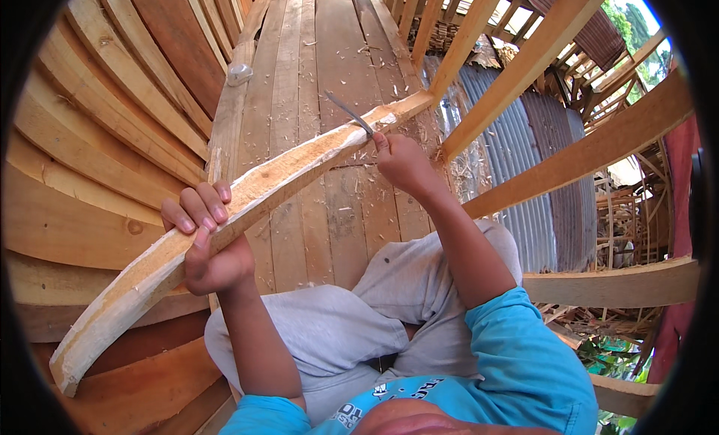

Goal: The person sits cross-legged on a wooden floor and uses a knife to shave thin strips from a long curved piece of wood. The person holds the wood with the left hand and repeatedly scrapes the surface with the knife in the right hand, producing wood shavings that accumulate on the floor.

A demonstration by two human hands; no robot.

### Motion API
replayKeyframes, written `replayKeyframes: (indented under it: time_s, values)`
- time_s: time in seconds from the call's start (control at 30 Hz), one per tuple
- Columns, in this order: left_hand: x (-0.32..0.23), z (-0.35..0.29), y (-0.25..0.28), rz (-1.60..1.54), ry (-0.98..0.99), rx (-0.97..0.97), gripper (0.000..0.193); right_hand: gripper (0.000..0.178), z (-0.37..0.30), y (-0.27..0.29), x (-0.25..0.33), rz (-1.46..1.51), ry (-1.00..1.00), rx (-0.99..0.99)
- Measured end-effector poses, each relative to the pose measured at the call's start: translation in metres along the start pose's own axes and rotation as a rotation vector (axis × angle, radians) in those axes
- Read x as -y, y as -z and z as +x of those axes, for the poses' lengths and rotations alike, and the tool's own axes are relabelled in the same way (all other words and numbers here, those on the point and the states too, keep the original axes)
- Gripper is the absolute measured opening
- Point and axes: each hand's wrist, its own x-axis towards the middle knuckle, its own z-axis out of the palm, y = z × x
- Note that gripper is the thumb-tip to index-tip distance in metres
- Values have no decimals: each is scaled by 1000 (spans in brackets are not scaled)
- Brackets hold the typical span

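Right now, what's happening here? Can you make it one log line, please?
left hand: gripping wooden beam | right hand: holding curved blade across beam | plank floor: scattered wood shavings

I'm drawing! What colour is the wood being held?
Light tan wood with whitish edges, best seen in the head view.

From afar I see a plank floor, wooden boards along the left, and daylit corrugated metal sheets at right.
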Motion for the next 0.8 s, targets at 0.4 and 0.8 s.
replayKeyframes:
  time_s: [0.4,0.8]
  values:
    - [-1,-2,3,-19,5,37,25,41,11,6,-17,-49,-45,14]
    - [0,-1,4,-13,-19,44,25,45,28,12,-34,489,-179,397]
